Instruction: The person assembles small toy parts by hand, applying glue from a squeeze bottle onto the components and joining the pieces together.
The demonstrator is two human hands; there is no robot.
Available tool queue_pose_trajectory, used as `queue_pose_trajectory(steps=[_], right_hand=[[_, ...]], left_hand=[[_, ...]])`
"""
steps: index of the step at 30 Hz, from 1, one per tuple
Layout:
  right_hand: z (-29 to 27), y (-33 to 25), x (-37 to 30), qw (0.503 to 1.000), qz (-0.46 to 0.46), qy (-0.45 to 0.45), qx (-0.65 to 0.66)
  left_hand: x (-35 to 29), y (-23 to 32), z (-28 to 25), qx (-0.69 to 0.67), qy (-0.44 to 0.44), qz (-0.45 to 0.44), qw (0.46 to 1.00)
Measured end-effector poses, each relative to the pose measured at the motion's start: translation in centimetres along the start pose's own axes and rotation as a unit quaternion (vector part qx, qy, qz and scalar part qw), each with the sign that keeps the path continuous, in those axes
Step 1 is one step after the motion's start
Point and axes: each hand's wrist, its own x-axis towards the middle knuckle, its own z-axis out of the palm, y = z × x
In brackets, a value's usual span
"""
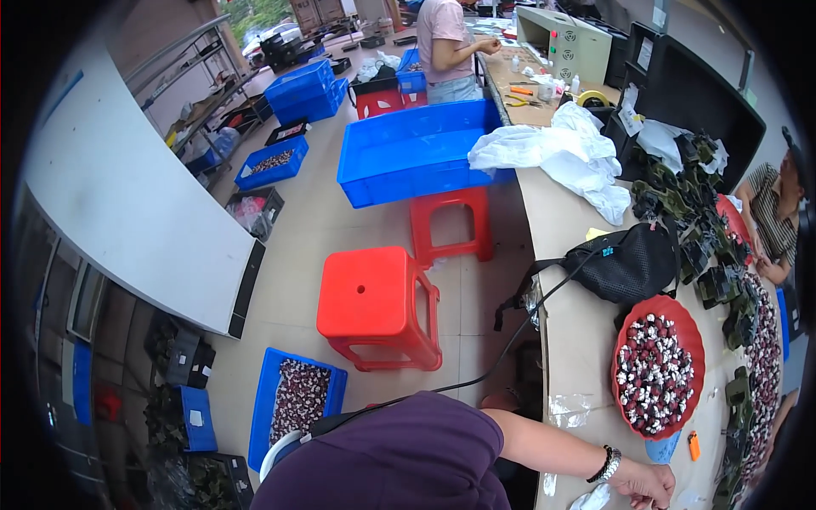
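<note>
My left hand (644, 485) is at the lower right, above the edge of the table, with a beaded bracelet on its wrist. Its fingers are curled together, and I cannot see what, if anything, lies between them. Just beyond it stands a red scalloped tray (623, 399) holding many small dark red and white pieces (654, 370). A flat blue item (663, 449) pokes out from under the tray, beside a small orange object (694, 445). White crumpled material (591, 498) lies close to the wrist. My right hand is out of view.
Red stools (364, 293) stand on the floor, a blue crate (416, 153) above one of them. A blue bin (336, 393) of small pieces sits near my side. A black bag (625, 263), white plastic (561, 153) and dark green parts (693, 221) lie on the table. Other people are nearby.
</note>
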Motion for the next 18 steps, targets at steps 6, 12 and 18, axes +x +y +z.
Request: queue_pose_trajectory(steps=[6, 12, 18], right_hand=[[0.3, 5.5, 2.8, 0.598, -0.078, -0.315, 0.733], [-0.7, 1.5, 0.0, 0.751, 0.236, -0.092, 0.610], [3.2, -5.1, -0.9, 0.938, 0.185, 0.051, 0.289]], left_hand=[[0.9, -0.3, -0.5, -0.040, 0.004, 0.005, 0.999], [0.6, 0.2, -0.2, -0.062, 0.016, 0.014, 0.998], [0.6, -0.4, -0.5, -0.033, 0.006, -0.007, 0.999]])
